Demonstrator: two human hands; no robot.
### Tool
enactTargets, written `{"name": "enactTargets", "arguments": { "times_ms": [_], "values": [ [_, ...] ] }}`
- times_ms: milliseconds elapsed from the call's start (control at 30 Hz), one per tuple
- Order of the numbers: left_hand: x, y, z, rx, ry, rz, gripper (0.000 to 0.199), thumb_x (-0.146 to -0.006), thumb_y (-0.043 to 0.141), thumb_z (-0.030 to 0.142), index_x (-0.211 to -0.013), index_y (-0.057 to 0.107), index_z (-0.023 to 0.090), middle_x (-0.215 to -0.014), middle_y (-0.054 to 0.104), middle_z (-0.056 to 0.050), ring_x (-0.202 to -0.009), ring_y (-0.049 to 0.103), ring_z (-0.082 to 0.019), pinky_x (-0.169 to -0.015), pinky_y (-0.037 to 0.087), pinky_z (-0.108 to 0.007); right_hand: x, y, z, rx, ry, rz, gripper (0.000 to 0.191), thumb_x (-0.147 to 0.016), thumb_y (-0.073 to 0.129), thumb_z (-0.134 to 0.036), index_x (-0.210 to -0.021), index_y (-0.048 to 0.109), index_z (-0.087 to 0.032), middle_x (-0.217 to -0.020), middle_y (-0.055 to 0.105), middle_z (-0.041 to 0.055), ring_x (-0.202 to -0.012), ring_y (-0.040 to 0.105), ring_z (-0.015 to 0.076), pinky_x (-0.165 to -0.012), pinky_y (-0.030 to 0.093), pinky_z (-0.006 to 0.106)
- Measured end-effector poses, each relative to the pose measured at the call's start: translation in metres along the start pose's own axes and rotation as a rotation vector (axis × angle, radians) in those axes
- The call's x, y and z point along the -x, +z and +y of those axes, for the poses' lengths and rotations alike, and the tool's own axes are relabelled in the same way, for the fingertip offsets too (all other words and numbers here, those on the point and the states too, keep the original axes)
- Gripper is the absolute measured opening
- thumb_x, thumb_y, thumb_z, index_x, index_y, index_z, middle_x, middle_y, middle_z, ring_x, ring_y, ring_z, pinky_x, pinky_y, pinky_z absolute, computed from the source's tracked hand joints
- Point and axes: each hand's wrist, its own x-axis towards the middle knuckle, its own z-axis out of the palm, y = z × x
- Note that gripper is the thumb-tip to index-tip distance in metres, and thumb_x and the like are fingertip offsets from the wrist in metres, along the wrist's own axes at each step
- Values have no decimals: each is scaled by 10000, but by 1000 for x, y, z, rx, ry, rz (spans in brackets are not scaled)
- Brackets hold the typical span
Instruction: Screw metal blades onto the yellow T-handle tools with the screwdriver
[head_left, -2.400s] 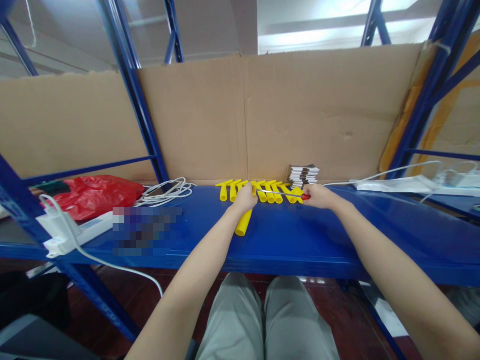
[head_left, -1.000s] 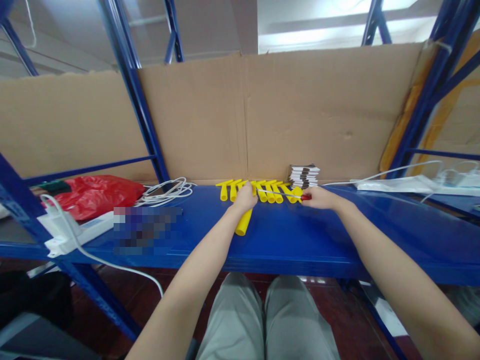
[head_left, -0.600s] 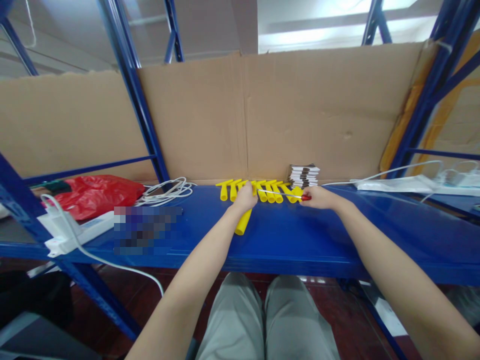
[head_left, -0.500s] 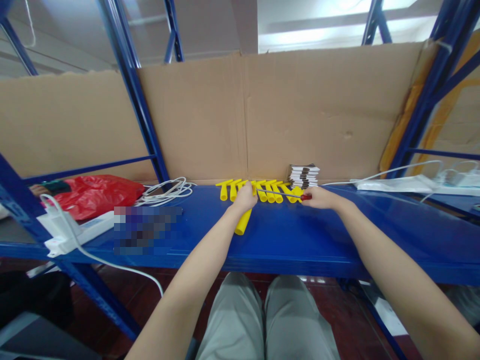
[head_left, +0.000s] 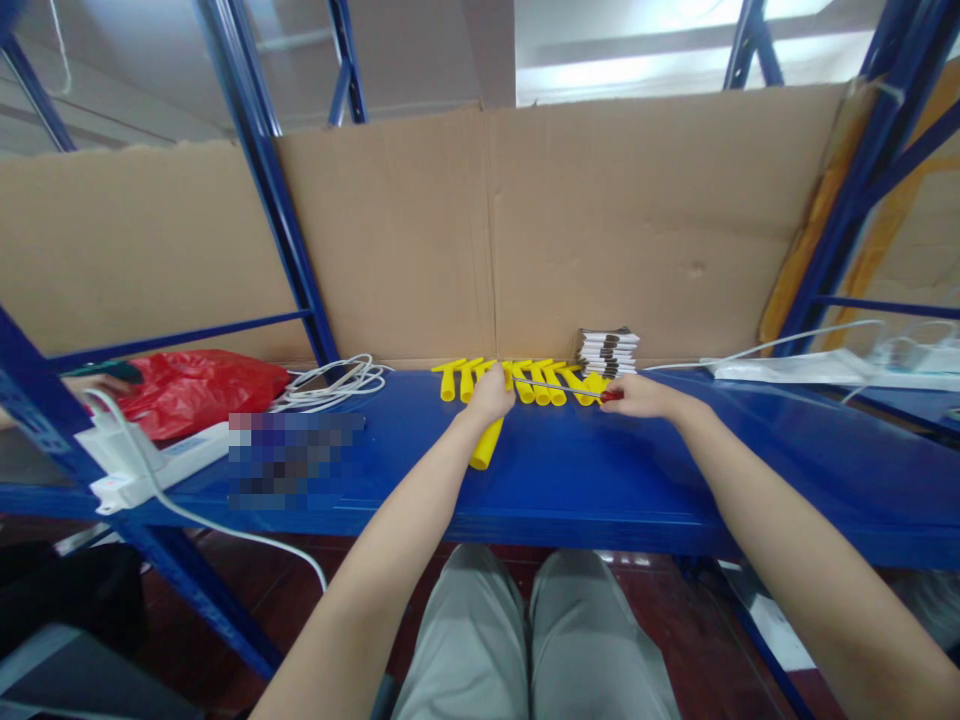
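My left hand (head_left: 491, 394) is closed around a yellow plastic piece with a tubular handle (head_left: 487, 446), whose wide end points toward me. In my right hand (head_left: 637, 395) is a screwdriver (head_left: 559, 386) with a red handle, its long thin shaft reaching left to the top of the held piece. The tip's exact contact is hidden by my left fingers. Several similar yellow pieces (head_left: 448, 384) lie in a row along the cardboard, on both sides of my left hand. Behind my right hand stands a stack of small folded white and dark papers (head_left: 608, 351).
A blue shelf (head_left: 600, 480) carries everything, with a cardboard panel (head_left: 600, 220) behind. To the left are a white power strip (head_left: 180, 452), coiled white cable (head_left: 330, 382) and red plastic bag (head_left: 202, 385). Another person's hand (head_left: 97, 385) is beside the bag. A blurred-out patch hides one item.
My hands, the screwdriver and the yellow piece stay practically where they were. At the far left, the other person's hand has moved slightly beside the red bag.
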Motion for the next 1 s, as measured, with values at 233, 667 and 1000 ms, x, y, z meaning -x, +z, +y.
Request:
{"name": "enactTargets", "arguments": {
  "times_ms": [233,667,1000],
  "values": [
    [0,0,0,8,2,-5,256,-821,562,113,-1075,527,134,-1113,647,-147,-1086,604,-242,-876,460,-296,5,1,-7,-22,76,4,125,-691,566,-250,-595,520,-185,-534,559,-8,-503,519,116,-487,357,225],
    [-1,1,0,26,-13,5,238,-809,577,115,-1041,533,146,-1088,655,-138,-1059,614,-238,-860,463,-301,0,3,4,15,43,-16,123,-697,569,-277,-668,627,-173,-676,656,23,-629,572,159,-541,386,241],
    [1,-2,1,22,-21,41,259,-794,564,81,-1043,542,145,-1090,653,-149,-1046,621,-251,-844,482,-303,1,1,5,96,68,-37,114,-691,604,-268,-615,576,-189,-625,607,8,-602,538,150,-540,359,247]
  ]
}}
